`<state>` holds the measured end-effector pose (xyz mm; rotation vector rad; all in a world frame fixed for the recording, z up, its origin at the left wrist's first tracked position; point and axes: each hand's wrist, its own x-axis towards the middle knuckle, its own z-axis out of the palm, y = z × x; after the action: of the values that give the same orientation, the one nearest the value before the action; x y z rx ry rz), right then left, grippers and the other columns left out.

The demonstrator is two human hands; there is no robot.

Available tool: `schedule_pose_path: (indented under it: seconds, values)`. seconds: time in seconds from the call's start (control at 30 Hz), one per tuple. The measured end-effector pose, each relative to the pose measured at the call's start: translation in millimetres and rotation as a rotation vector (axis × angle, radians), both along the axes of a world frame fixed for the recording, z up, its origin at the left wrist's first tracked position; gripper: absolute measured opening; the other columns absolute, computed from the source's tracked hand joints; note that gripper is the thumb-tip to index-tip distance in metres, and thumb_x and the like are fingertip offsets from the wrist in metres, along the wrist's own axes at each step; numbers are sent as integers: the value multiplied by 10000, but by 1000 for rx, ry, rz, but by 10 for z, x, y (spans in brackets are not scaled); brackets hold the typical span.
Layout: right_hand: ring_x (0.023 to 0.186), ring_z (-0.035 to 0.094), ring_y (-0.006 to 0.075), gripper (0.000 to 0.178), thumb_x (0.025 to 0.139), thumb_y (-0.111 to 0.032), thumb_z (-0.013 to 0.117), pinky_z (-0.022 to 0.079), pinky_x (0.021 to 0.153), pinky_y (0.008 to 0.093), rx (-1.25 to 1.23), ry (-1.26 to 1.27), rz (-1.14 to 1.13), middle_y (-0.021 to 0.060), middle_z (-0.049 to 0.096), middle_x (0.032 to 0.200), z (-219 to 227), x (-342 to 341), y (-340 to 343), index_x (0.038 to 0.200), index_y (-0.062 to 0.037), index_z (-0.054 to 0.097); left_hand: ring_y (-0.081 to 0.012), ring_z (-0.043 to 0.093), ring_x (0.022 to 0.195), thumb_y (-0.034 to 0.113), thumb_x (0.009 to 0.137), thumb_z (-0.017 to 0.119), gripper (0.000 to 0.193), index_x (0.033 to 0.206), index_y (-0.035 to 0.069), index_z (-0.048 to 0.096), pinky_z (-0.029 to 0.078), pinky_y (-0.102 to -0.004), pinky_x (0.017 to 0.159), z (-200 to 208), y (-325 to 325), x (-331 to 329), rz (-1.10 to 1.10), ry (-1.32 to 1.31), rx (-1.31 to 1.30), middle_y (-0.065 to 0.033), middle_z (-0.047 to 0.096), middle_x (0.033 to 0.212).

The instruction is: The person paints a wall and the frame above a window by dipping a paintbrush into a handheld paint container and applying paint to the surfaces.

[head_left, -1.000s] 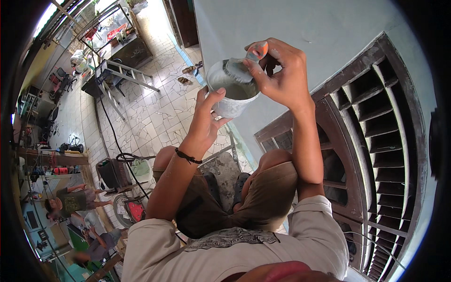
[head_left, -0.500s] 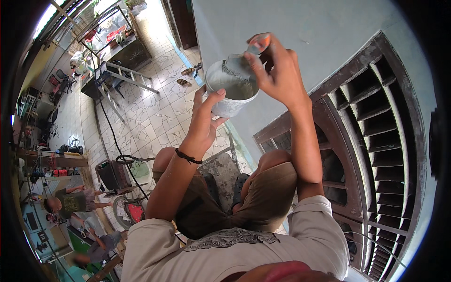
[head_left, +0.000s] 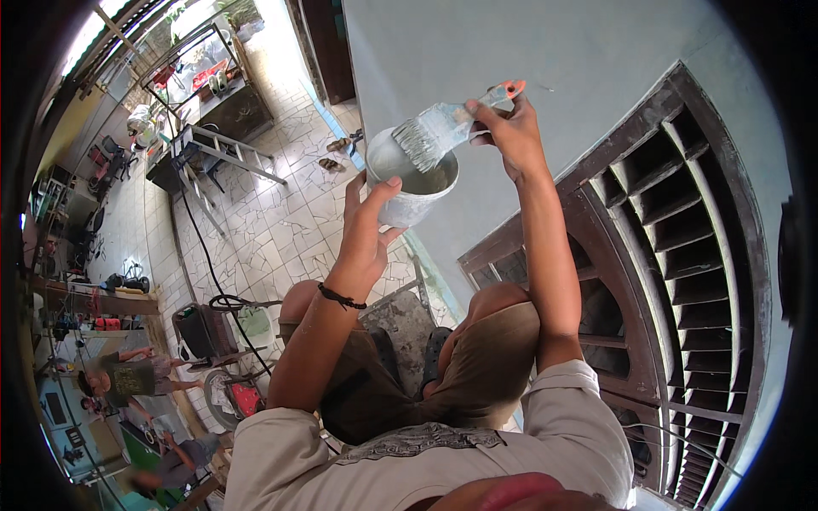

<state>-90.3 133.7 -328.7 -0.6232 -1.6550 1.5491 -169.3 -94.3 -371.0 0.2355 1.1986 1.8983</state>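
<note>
My left hand point(head_left: 368, 220) grips a white paint bucket point(head_left: 416, 209) from its near left side, thumb over the rim. Pale grey paint coats the inside of the bucket, which is tilted so its opening faces me. In my right hand point(head_left: 508, 136) is a wide paintbrush point(head_left: 443, 132), pinched by its handle; the handle's end is orange. The brush's paint-covered bristles hang over the bucket's mouth, pointing down and left. Whether the bristle tips touch the inner wall I cannot tell.
A pale grey-blue wall point(head_left: 596, 51) rises ahead and right, with a dark wooden louvred frame point(head_left: 682, 213) in it. Left on the tiled floor point(head_left: 281, 213) stand a metal ladder point(head_left: 230, 149) and sandals point(head_left: 332, 163). A black cable point(head_left: 209, 255) runs past; people point(head_left: 128, 379) are at far left.
My right hand has moved up and right, lifting the paintbrush so its bristles show above the bucket. The bucket has shifted slightly left and down in my left hand.
</note>
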Motion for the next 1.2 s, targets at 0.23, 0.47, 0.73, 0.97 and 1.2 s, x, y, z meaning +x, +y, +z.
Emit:
schedule_pose_path:
  seconds: [0.23, 0.47, 0.73, 0.97, 1.2]
  values:
    - [696, 647, 127, 210, 834, -144, 782, 518, 584, 239, -280, -34, 186, 63, 695, 847, -83, 24, 102, 951, 3, 687, -283, 394, 1329, 360, 838, 701, 700, 1431, 169, 382, 391, -539, 1051, 26, -26, -2, 10, 16, 33, -94, 377, 1427]
    - [651, 611, 112, 151, 882, -148, 704, 470, 544, 227, -491, 69, 262, 41, 680, 806, -160, -15, 158, 958, -22, 673, -308, 414, 1320, 330, 827, 741, 848, 1492, 111, 262, 362, -557, 1055, 78, -33, 5, 9, -25, 76, -144, 417, 1417]
    - [652, 617, 130, 99, 901, -100, 667, 425, 496, 209, -730, 273, 302, 59, 675, 825, -95, -35, 35, 945, -33, 610, -350, 363, 1346, 448, 847, 701, 779, 1458, 166, 309, 352, -579, 1080, 118, -45, 31, -33, -85, 121, -149, 340, 1446]
    - [663, 625, 129, 104, 896, -93, 679, 456, 512, 215, -728, 257, 348, 68, 672, 849, -21, -29, -30, 929, -35, 599, -363, 346, 1349, 471, 825, 717, 788, 1438, 180, 316, 353, -575, 1099, 126, -58, 17, -4, -76, 136, -183, 314, 1425]
    - [651, 618, 130, 107, 891, -92, 682, 457, 514, 202, -740, 275, 335, 61, 664, 816, -73, -46, -41, 924, -33, 599, -363, 347, 1348, 462, 823, 722, 746, 1405, 193, 342, 356, -572, 1101, 110, -71, -8, 8, -94, 128, -186, 311, 1423]
